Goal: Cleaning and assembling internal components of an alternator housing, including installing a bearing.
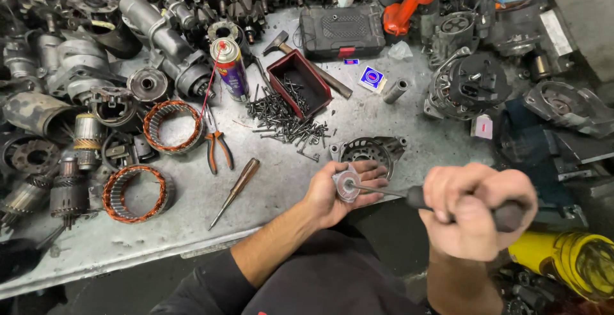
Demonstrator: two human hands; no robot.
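My left hand (332, 193) lies palm up at the table's front edge and cradles a small round metal plate with a bearing (347, 184). My right hand (476, 209) is closed around the dark handle of a screwdriver (409, 195). Its thin shaft points left, with the tip set against the middle of the small plate. Just behind my left hand, an aluminium alternator end housing (369, 149) lies on the grey metal table (275, 181).
A heap of loose screws (284, 120) spills from a dark red tray (299, 81). Orange-handled pliers (216, 143), another screwdriver (235, 190), a spray can (230, 69), copper stator rings (135, 193), a hammer (307, 59), a black case (342, 30) and many motor parts crowd the table.
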